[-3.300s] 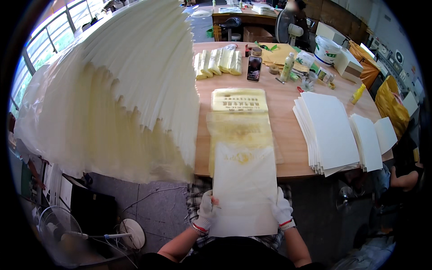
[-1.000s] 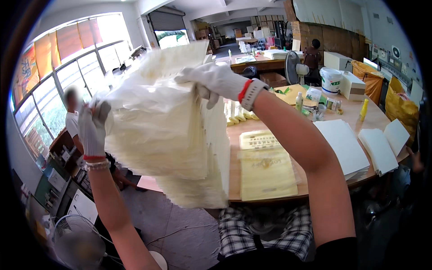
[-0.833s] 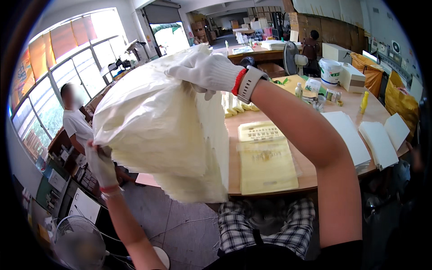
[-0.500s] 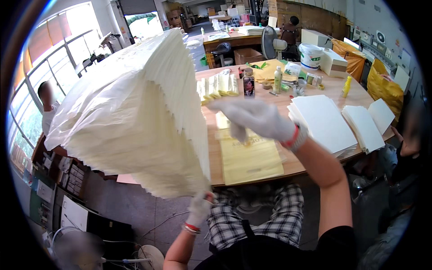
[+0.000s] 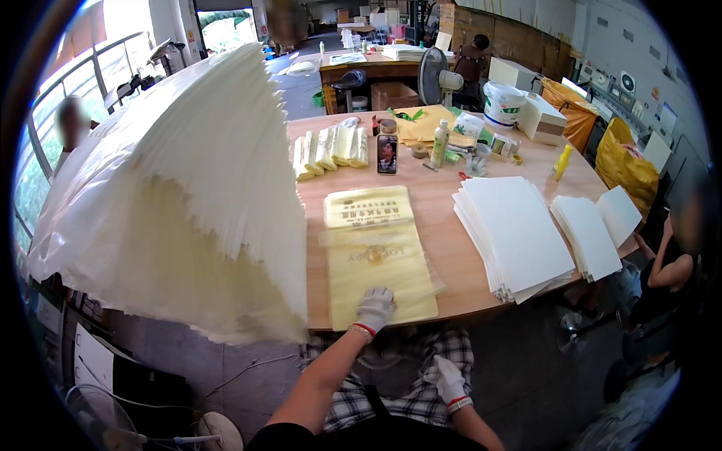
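My left hand [image 5: 376,307], in a white glove with a red cuff, lies on the near end of a flat yellow plastic bag [image 5: 380,274] with printing on it. Its fingers are stretched out over the film. My right hand [image 5: 449,379], gloved the same way, is over my right thigh below the table edge, its fingers loosely apart and nothing visible in it. On my left rises a tall, leaning stack of pale yellow plastic bags [image 5: 180,203], its layers fanned along the right side.
Stacks of white sheets [image 5: 519,233] lie on the table's right. Folded yellow bundles [image 5: 331,150], a phone [image 5: 386,154], a bottle [image 5: 439,144], a white bucket [image 5: 502,105] and a fan [image 5: 435,79] stand farther back. People are at the left [image 5: 71,128] and right [image 5: 669,270].
My right hand has dropped from above the table to my lap. My left hand has moved from beside the tall stack onto the printed bag. The view has shifted slightly.
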Available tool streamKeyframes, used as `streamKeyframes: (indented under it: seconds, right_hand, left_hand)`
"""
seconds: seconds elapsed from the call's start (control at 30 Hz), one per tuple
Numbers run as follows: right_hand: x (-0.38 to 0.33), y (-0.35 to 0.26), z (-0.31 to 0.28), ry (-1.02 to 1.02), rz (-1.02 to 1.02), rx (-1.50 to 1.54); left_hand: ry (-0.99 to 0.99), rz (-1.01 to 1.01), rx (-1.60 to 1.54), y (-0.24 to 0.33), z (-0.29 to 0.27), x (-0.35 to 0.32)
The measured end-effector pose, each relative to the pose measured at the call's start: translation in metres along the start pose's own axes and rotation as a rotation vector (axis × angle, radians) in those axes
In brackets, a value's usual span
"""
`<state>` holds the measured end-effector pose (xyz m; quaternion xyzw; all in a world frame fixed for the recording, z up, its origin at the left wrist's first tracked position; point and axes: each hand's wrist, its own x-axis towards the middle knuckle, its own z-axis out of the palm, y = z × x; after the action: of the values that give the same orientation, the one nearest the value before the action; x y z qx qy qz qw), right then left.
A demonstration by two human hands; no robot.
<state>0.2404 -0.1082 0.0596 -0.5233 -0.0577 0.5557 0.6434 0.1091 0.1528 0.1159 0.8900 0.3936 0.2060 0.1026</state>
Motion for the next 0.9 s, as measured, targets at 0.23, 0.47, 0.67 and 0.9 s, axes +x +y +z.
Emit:
streamKeyframes:
  seconds: [0.23, 0.47, 0.67, 0.9]
  right_hand:
    - [0.019, -0.005, 0.001, -0.022, 0.057, -0.035]
    - [0.017, -0.007, 0.003, -0.061, 0.078, 0.009]
    - [0.022, -0.005, 0.003, -0.04, 0.126, 0.033]
    - [0.021, -0.008, 0.005, -0.028, 0.131, 0.015]
  left_hand:
    - [0.013, 0.109, 0.095, 0.016, -0.015, 0.004]
    - [-0.111, -0.074, -0.096, 0.004, 0.002, 0.016]
    - [-0.117, -0.174, -0.062, 0.002, -0.012, 0.023]
    - [0.165, -0.02, -0.234, 0.01, 0.003, 0.016]
